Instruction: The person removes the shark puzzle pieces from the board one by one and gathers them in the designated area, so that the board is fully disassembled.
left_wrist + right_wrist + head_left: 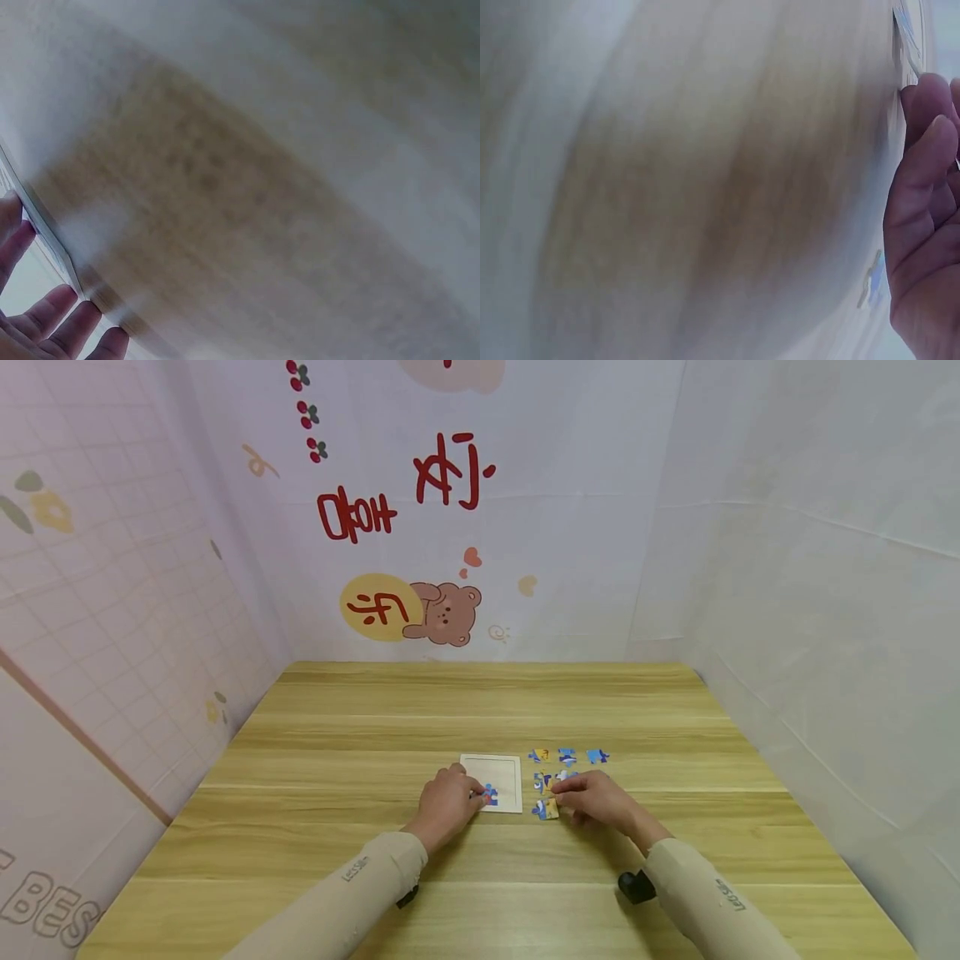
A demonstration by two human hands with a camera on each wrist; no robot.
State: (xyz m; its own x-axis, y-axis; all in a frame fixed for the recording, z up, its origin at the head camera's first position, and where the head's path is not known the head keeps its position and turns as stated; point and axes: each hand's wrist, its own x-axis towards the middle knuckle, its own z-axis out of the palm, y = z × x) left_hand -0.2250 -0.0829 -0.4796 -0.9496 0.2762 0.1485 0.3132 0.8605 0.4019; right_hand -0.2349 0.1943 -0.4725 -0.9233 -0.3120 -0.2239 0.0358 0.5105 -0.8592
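A white square puzzle tray (pixel 510 768) lies on the table, with a blue and red jigsaw piece (pixel 490 797) in its lower left part. My left hand (pixel 448 797) rests at the tray's left side, thumb by that piece. In the left wrist view, loosely spread fingers (pixel 75 326) touch the tray's edge. To the right of the tray, my right hand (pixel 600 797) pinches the edge of a blue and yellow jigsaw piece (pixel 542 782) between fingertips and thumb. Another jigsaw piece (pixel 545 810) lies just below; a white and blue one (pixel 566 775) is partly hidden behind the fingers.
Above the right hand lie three jigsaw pieces in a row: a yellow one (pixel 538 756), a blue and white one (pixel 567 757) and a blue one (pixel 597 756). The wood-grain table (pixel 360 718) is bordered by printed white cloth walls (pixel 577 568). Black wrist straps (pixel 636 887) hang under the sleeves.
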